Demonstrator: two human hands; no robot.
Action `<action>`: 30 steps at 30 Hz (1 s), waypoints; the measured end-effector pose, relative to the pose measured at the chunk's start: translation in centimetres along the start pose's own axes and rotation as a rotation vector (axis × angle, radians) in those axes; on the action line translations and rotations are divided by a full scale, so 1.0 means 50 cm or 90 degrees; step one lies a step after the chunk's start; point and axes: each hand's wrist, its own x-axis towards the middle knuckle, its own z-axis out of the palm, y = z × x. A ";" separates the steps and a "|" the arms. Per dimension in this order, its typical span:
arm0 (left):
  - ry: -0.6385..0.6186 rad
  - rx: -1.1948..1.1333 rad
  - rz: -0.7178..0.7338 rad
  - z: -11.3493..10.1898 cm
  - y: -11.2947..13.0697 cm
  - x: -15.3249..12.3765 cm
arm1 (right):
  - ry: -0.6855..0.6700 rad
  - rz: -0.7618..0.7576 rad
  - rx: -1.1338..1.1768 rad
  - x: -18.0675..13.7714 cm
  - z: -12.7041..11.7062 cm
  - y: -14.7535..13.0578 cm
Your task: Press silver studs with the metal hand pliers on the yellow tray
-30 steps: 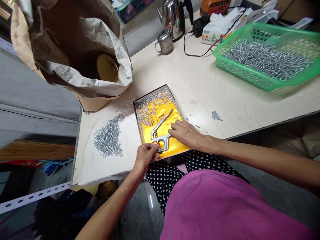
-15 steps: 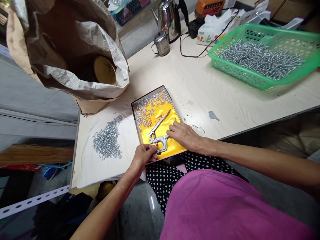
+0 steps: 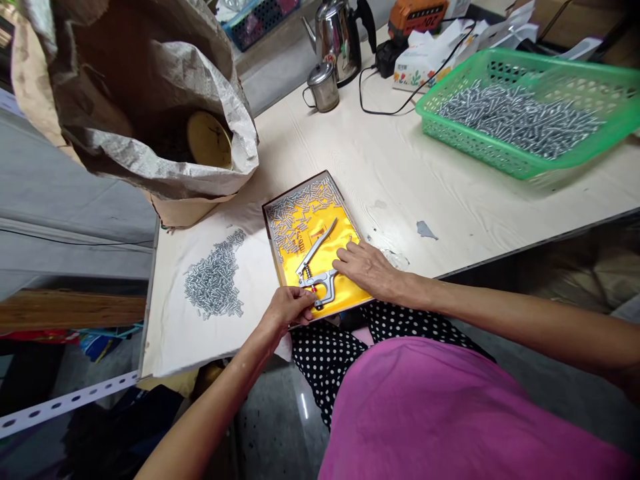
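Note:
A pair of snap-fastener pliers (image 3: 327, 285) with grey metal handles spread apart lies over a yellow cloth (image 3: 343, 230) in a shallow tray (image 3: 280, 265). My left hand (image 3: 293, 305) pinches at the pliers' jaw end, beside a small red part; what its fingertips hold is too small to make out. My right hand (image 3: 367, 268) is closed at the end of the lower handle, its fingers curled. The upper handle stands free of it. Small metal pins (image 3: 290, 217) are scattered over the tray's far and left parts.
A heap of metal pins (image 3: 214, 280) lies on white cloth at left. Behind it stands a large open sack (image 3: 205, 183). A green basket (image 3: 500, 150) of metal pieces is at right. Farther back are a lidded metal cup (image 3: 324, 92), a kettle (image 3: 345, 47) and a cable.
The pliers' upper handle has shifted slightly left, and the jaw end has moved a little right. Both hands stay in nearly the same place.

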 end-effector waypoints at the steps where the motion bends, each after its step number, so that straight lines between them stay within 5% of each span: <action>1: -0.004 0.009 -0.003 -0.001 0.001 0.001 | 0.001 0.000 0.005 0.000 0.000 0.000; 14: 0.017 0.055 0.002 0.012 0.007 -0.003 | -0.011 0.002 0.013 -0.004 0.001 0.001; 30: 0.067 0.062 0.015 0.017 -0.004 0.001 | -0.056 -0.124 -0.013 0.082 -0.028 0.109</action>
